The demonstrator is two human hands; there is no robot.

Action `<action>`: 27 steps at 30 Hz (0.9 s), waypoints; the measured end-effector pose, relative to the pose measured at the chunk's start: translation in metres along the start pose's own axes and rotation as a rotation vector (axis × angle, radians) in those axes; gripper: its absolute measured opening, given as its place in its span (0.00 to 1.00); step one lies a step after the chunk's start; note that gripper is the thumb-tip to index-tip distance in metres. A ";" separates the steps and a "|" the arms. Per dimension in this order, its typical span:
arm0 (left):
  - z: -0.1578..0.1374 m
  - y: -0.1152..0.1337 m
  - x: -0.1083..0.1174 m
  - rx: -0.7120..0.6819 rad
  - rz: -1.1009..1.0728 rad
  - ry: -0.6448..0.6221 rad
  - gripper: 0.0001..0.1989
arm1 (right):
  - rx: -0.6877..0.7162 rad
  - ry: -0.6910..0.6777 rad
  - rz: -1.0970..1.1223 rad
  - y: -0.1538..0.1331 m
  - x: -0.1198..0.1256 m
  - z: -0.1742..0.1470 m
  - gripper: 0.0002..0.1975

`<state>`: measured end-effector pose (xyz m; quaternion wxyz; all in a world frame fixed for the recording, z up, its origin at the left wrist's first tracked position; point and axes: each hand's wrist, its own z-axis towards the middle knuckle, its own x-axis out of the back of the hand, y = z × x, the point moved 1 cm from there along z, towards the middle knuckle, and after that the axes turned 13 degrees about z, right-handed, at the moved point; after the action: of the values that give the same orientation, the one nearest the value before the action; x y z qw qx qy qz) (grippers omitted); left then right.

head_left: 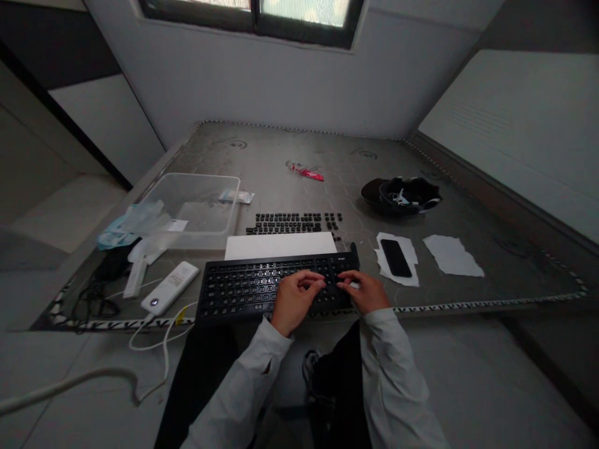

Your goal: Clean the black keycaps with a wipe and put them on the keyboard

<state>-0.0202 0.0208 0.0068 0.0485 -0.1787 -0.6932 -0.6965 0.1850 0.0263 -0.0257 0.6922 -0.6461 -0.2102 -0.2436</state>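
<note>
Keyboard point(243, 287), black, lying lengthwise along the near edge of the table point(266, 149), with rows of bare key mounts exposed. Both hands are poised at its right-hand portion. The left hand point(296, 298) has its thumb and fingertips drawn together; the right hand point(367, 292), opposite, has its fingers curled toward the thumb. The fingertips are small and dim at this range, so whether either hand grips a small part cannot be told.

To the left of the keyboard, near the same edge, lies a white device point(171, 288) with a lit round display; a white cable point(165, 349) runs from its near end and down past the edge. Beside it, farther left, are a second, narrower white object point(135, 277) and a tangle of black cords point(93, 307).

Just beyond the keyboard is a flat white sheet point(281, 247), and past this, black keycaps point(276, 218) are set out in rows. To the right, a dark phone point(396, 258) rests on torn white paper point(412, 249), with another paper piece point(453, 255) apart from it.

Farther back are a translucent bin point(206, 241) on the left, a black cap point(374, 190) on the right and a red wrapper point(309, 173) between them. A window point(304, 12) is set in the back wall point(290, 87).
</note>
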 end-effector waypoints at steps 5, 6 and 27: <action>-0.001 0.002 0.000 0.008 0.010 0.003 0.12 | -0.011 0.006 -0.004 -0.002 -0.001 0.000 0.13; -0.001 0.002 0.000 0.012 0.016 0.006 0.12 | -0.012 0.001 -0.012 -0.003 -0.001 0.000 0.13; -0.001 -0.001 -0.001 0.020 0.016 0.019 0.13 | -0.039 -0.006 0.023 -0.011 -0.002 -0.002 0.14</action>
<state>-0.0195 0.0201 0.0051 0.0624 -0.1769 -0.6984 -0.6907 0.1764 0.0241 -0.0180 0.6815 -0.6627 -0.2000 -0.2376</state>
